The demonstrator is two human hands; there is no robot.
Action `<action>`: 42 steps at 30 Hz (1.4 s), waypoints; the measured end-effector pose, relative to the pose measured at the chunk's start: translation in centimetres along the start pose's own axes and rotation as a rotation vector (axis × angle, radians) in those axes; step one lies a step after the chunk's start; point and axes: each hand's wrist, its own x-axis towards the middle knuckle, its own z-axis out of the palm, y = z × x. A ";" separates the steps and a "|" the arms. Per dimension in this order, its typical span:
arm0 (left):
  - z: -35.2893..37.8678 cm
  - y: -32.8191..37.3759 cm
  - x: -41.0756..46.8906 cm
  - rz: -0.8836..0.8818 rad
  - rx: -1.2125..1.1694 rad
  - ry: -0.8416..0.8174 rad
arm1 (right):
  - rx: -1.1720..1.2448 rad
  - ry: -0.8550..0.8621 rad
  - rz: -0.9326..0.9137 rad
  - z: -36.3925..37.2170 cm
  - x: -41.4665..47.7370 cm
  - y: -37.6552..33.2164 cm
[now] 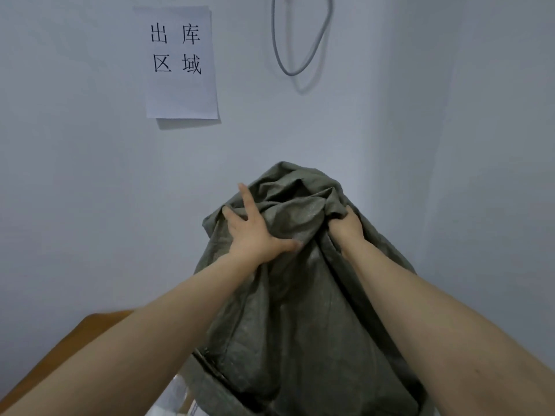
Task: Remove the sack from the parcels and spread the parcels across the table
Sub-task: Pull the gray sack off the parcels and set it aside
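A grey-green woven sack [300, 319] is held up high in front of the wall, its closed bottom bunched at the top and its open mouth hanging low. My left hand [255, 232] grips a fold on the sack's upper left, index finger stretched out. My right hand [345, 226] is clenched on the fabric at the upper right. Under the sack's mouth, pale plastic-wrapped parcels [177, 397] show at the bottom edge of the view. Most of the parcels are hidden by the sack and my arms.
A brown wooden table [75, 340] shows at lower left. The pale wall [90, 190] stands close behind the sack, with a printed paper sign [180, 64] taped on it and a grey cable loop [300, 40] hanging beside it.
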 end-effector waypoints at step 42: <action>2.4 -8.4 5.1 -0.080 -0.050 -0.718 | -1.020 -0.765 -0.078 3.2 4.9 9.3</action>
